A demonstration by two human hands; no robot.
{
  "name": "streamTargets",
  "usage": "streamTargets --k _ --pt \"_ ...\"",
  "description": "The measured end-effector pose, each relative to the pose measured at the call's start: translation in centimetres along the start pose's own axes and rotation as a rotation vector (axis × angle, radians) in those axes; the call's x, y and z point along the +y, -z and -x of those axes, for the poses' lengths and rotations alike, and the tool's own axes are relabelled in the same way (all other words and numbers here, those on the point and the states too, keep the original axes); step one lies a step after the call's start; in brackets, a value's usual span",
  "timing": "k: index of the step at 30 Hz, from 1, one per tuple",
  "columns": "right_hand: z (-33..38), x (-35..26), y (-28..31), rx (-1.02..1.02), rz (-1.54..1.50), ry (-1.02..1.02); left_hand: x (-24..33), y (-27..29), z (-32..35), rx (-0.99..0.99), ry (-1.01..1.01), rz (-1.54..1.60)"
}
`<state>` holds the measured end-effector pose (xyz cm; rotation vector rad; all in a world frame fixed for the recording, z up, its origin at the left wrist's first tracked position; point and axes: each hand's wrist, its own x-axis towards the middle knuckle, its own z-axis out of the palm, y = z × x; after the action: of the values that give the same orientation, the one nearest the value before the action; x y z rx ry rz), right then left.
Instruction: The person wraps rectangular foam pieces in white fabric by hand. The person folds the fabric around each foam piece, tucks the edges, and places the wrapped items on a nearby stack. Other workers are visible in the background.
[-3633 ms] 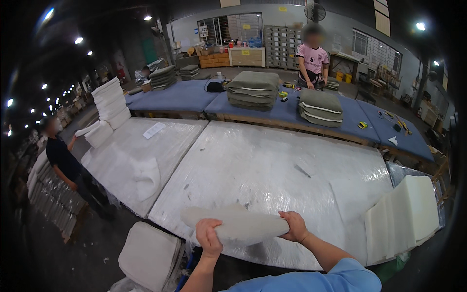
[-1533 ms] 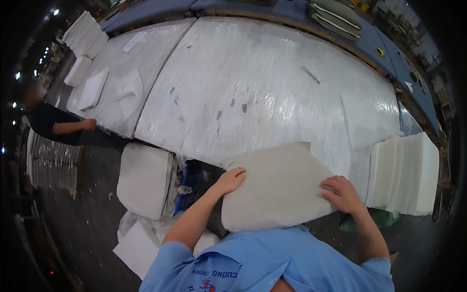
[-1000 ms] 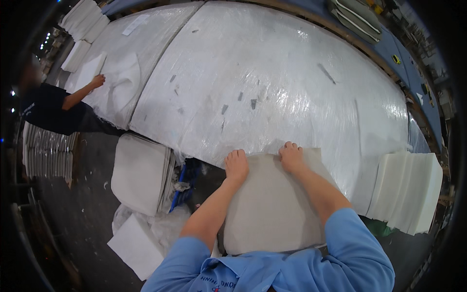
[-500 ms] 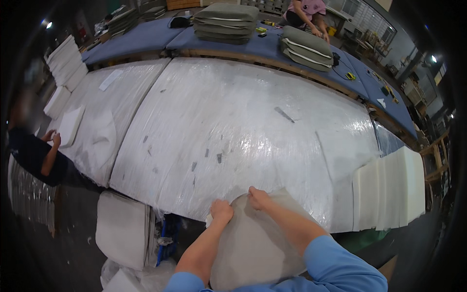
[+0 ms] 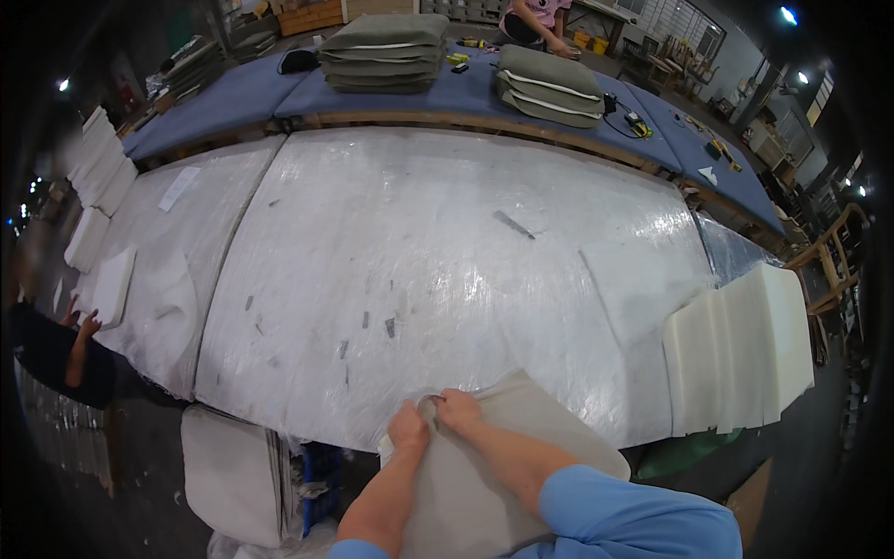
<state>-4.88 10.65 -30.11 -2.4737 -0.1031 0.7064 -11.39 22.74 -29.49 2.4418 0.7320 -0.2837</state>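
A beige fabric cover (image 5: 503, 466) overlaps the near edge of the plastic-wrapped bench (image 5: 447, 261), whose broad top lies open beyond. Left hand (image 5: 408, 430) and right hand (image 5: 459, 410), side by side, each grip pinching the cover's top edge.

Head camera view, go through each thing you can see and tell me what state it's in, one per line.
Left hand: pinching the cover's top edge.
Right hand: gripping the same edge beside it.
Beige fabric cover: lying at the table's near edge, held.
Plastic-wrapped table: mostly bare.
White foam slabs: stacked, fanned.
Grey cushions: piled.
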Motion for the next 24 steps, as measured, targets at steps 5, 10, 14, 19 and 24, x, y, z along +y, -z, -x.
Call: streamTargets --k 5,10,14,19,24 --pt "-1.2 -1.0 -0.2 -0.011 0.045 0.022 -0.4 -0.5 -1.6 0.003 -0.021 -0.05" --pt "-1.6 -0.8 -0.8 -0.027 0.014 0.064 -1.3 -1.7 -2.3 -0.017 0.035 -0.083" --pt "-3.1 -0.3 -1.4 -0.055 0.009 0.075 -1.3 -2.0 -3.0 -0.026 0.048 -0.077" --pt "-4.1 1.1 -3.0 0.066 -0.028 0.136 -0.9 -2.3 -3.2 -0.06 0.087 -0.08" --pt "-3.6 0.5 -2.8 0.042 -0.031 0.202 -2.5 -2.2 -2.7 0.032 0.01 -0.112"
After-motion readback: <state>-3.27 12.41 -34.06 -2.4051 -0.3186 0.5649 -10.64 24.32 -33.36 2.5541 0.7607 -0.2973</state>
